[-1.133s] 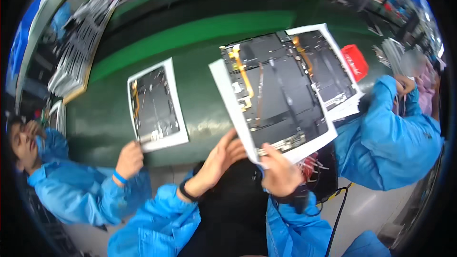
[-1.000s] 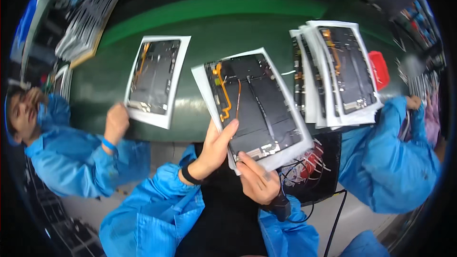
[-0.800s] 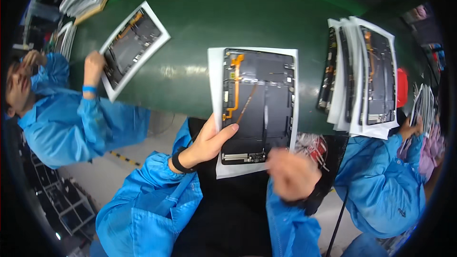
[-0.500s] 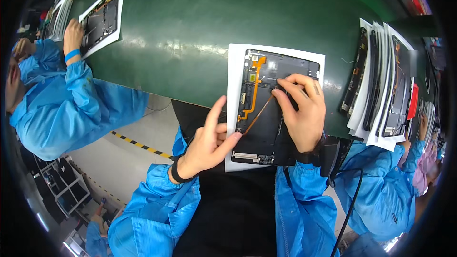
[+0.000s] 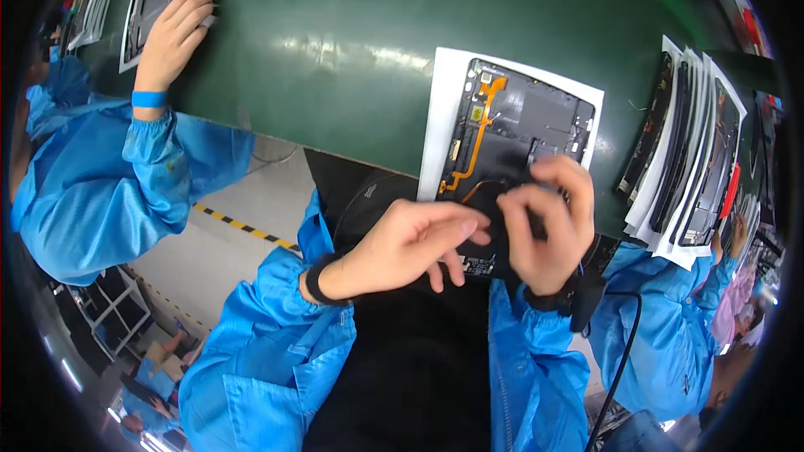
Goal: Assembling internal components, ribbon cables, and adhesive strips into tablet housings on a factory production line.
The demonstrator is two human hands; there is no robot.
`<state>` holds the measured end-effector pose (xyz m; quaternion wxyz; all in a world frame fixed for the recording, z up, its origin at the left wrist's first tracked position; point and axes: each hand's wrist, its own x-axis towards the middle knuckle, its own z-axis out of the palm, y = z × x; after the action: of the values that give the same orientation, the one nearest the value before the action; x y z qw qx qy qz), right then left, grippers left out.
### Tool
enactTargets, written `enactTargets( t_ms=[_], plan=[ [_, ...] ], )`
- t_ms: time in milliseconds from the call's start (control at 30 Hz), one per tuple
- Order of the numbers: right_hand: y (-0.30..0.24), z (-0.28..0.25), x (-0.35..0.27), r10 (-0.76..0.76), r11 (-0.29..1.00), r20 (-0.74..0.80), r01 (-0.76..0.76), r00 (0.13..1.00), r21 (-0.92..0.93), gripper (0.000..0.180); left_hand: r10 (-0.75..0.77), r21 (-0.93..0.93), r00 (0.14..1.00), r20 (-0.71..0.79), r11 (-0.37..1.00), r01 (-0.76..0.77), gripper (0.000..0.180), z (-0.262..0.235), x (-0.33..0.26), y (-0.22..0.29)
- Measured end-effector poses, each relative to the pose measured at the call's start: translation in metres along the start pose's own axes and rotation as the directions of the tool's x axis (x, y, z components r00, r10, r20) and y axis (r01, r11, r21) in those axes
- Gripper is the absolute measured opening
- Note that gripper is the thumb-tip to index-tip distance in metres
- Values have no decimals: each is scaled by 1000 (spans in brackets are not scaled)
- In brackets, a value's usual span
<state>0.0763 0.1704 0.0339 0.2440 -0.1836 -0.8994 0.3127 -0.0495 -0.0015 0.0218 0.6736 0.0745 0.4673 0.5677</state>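
A black tablet back housing (image 5: 523, 113) lies on a white sheet (image 5: 441, 109) in front of me, with an orange flex cable (image 5: 481, 144) along its left side. A thin brown strip (image 5: 479, 192) runs slantwise over its middle, its lower part hidden by my left hand. My left hand (image 5: 410, 243) hovers over the housing's lower left, fingers loosely bent and apart, thumb near the index finger, nothing visible in it. Over the right side is my right hand (image 5: 548, 230), fingers curled and smeared by motion; whether it holds anything is hidden.
At the right, several tablet housings are stacked between white sheets (image 5: 688, 151), beside a red object (image 5: 731, 191). On the left a co-worker's hand (image 5: 174, 38) rests by another tablet housing (image 5: 155, 4) on the green table (image 5: 335, 8). A black cord (image 5: 624, 360) hangs at my right.
My right fingers have come off the spot where they pinched at the strip's upper end. My left hand has moved right, its raised index finger now bent down. The view has shifted slightly.
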Motion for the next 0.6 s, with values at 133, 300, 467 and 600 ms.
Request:
enactTargets(
  t_ms=[133, 300, 467, 600],
  plan=[
    [-14, 6, -25, -193, 981, 1, 193, 981, -2, 36, -3, -72, 1000, -19, 997, 2, 28, -4, 8, -1],
    [-7, 3, -27, -134, 972, 156, 99, 979, 211, 32, 94, 52, 994, -52, 995, -91, 17, -5, 2, -3],
    [-4, 1, -20, -59, 987, 138, 37, 989, 158, 32, 197, 114, 980, -41, 975, -191, 20, -9, 3, -9],
    [2, 5, -18, -146, 987, 132, 135, 980, 92, 33, 301, 215, 953, -22, 933, -289, 24, -12, 3, -10]
  ],
)
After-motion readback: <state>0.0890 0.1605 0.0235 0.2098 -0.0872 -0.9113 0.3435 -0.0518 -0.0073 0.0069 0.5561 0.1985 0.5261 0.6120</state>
